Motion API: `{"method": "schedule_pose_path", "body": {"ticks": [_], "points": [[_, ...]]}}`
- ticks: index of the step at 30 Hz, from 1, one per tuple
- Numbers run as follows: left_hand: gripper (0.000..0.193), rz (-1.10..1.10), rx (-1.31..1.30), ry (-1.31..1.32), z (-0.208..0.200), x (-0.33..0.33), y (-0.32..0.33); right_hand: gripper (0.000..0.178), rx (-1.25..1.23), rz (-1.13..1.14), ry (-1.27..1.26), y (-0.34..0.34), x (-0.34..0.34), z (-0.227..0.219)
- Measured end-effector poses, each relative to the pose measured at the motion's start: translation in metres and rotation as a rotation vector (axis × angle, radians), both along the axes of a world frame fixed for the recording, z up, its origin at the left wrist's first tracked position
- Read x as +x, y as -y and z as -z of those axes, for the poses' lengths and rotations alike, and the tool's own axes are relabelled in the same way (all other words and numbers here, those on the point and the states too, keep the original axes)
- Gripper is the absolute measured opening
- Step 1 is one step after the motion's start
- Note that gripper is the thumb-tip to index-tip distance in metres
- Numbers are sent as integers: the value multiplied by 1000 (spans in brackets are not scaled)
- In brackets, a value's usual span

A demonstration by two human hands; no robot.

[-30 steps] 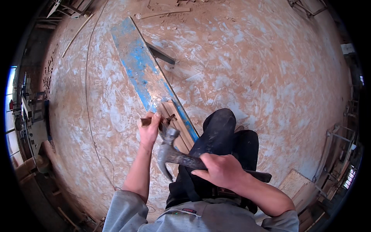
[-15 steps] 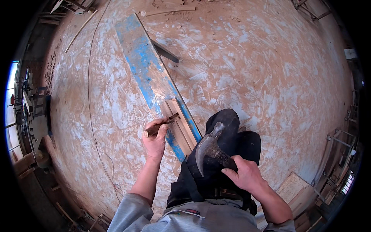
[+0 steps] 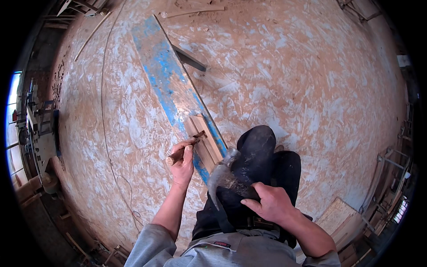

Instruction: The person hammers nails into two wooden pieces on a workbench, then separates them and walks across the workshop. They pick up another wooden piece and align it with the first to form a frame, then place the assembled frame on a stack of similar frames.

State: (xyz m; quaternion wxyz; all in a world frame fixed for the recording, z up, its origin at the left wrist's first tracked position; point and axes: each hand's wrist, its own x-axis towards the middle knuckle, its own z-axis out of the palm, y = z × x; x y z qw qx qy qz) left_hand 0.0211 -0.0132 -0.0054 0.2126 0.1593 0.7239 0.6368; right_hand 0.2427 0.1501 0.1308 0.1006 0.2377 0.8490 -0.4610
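My left hand [image 3: 182, 168] is closed around the wooden handle of a chisel [image 3: 176, 157]. The chisel leans toward me, its tip at a dark notch or slot in a pale wooden workpiece [image 3: 216, 149]. That piece lies lengthwise on the near end of a narrow blue-painted bench [image 3: 167, 82]. In my right hand [image 3: 276, 204] is a claw hammer [image 3: 229, 180], held by its handle over my thighs. Its head hangs just right of the bench, apart from the chisel, and looks slightly blurred.
A bench leg [image 3: 191, 60] sticks out at the right. A thin cable [image 3: 103, 89] runs along the floor at the left. Machinery [image 3: 40, 133] stands by the left window, and a board [image 3: 336, 218] lies at the lower right.
My right hand and the hammer have moved left and slightly down, closer to the workpiece. My left hand has shifted slightly, with the chisel tip staying at the notch.
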Motion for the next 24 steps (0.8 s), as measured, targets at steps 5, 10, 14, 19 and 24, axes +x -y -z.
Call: {"method": "schedule_pose_path", "body": {"ticks": [5,10,14,19,24], "points": [[11,2,8,12,6,-4,1,39,8,-26,-98,6,-29,-2],[10,42,60,25,17,0,10,37,55,-82,-199,14,-60,-11],[14,85,29,-82,3,2,-1,37,67,-142,-198,15,-75,-12],[7,116,-160,-290,-3,1,-11,38,79,-179,-110,13,-86,-6],[11,55,-129,-112,-7,-6,-18,38,61,-156,-107,10,-90,-12]]}}
